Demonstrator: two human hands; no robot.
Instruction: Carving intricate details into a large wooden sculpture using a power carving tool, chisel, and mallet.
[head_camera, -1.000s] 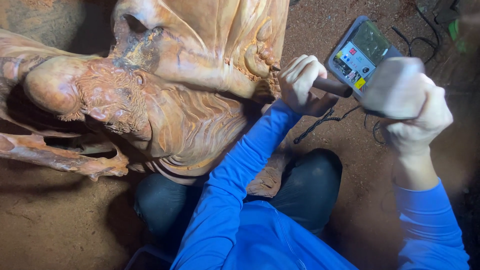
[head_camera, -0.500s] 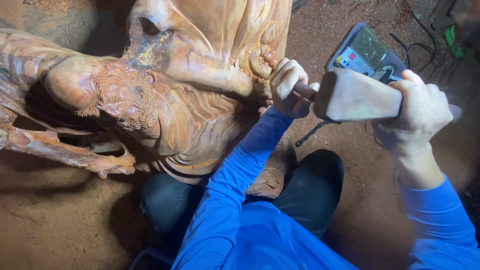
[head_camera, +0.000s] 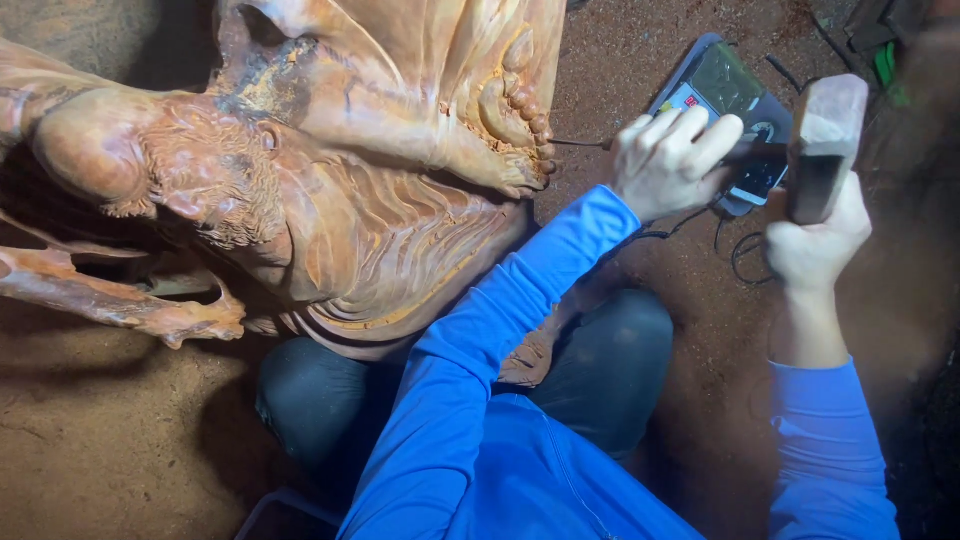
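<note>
A large reddish-brown carved wooden figure (head_camera: 330, 190) lies on the dusty floor, with a bearded head at left and a carved foot (head_camera: 510, 130) at its right edge. My left hand (head_camera: 672, 160) is closed around a chisel; its thin metal shaft (head_camera: 580, 143) points at the carved foot, and the tip stands just short of it. My right hand (head_camera: 815, 250) grips the handle of a wooden mallet (head_camera: 825, 140), held upright just right of the chisel's butt end. Both arms are in blue sleeves.
A small grey device with a screen (head_camera: 715, 85) lies on the floor behind my hands, with a dark cable (head_camera: 740, 255) trailing from it. My dark-trousered knees (head_camera: 600, 350) are folded against the figure. Red-brown dust covers the floor (head_camera: 110, 440).
My left hand and the chisel have drawn back from the carved foot to the right. The mallet has swung from lying across the chisel to standing upright.
</note>
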